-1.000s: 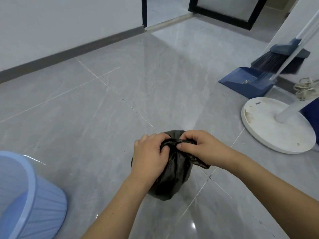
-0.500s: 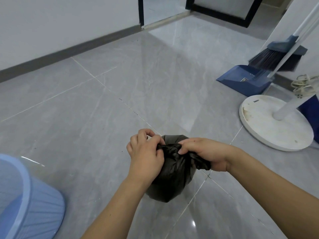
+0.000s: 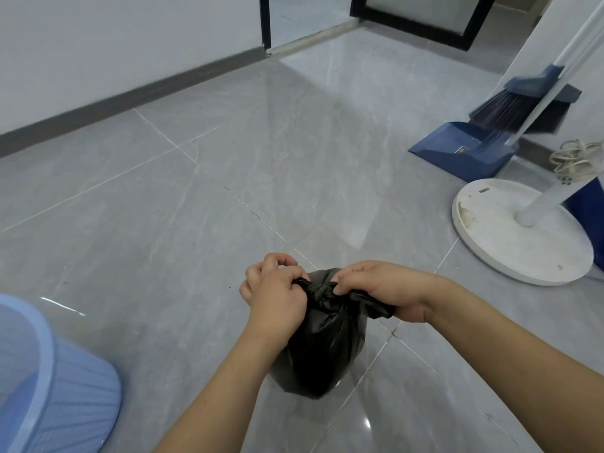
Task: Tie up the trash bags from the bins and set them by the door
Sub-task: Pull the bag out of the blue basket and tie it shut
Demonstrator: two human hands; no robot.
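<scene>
Grey tile floor (image 3: 202, 223) fills most of the view, glossy, w/ thin grout lines crossing diagonally. White wall (image 3: 98, 44) w/ dark baseboard runs along the far left; a dark-framed doorway (image 3: 307, 18) sits at the far centre. Light blue ribbed bin (image 3: 55, 384) at near left, partly cut off by the frame edge, standing apart from the bag. On the right, a round white fan base (image 3: 510, 237) w/ a white pole rising out of frame; just beyond it a blue dustpan (image 3: 464, 152) on the floor and a dark-bristled broom (image 3: 510, 109) leaning over it. A coil of pale cord (image 3: 575, 161) lies at the far right edge.

Near centre: black trash bag (image 3: 323, 344), small and rounded, bottom looks to be on the floor or just at it, can't tell which. Its neck is gathered and twisted into a knot at the top, between the two fists. Left hand (image 3: 274, 295) is closed tight on the bag's left tail, fingers curled in. Right hand (image 3: 385, 289) is clenched on the right tail, a bit of black plastic sticking out under the palm. Hands sit close together, knot between them, both forearms reaching in from the near edge.
</scene>
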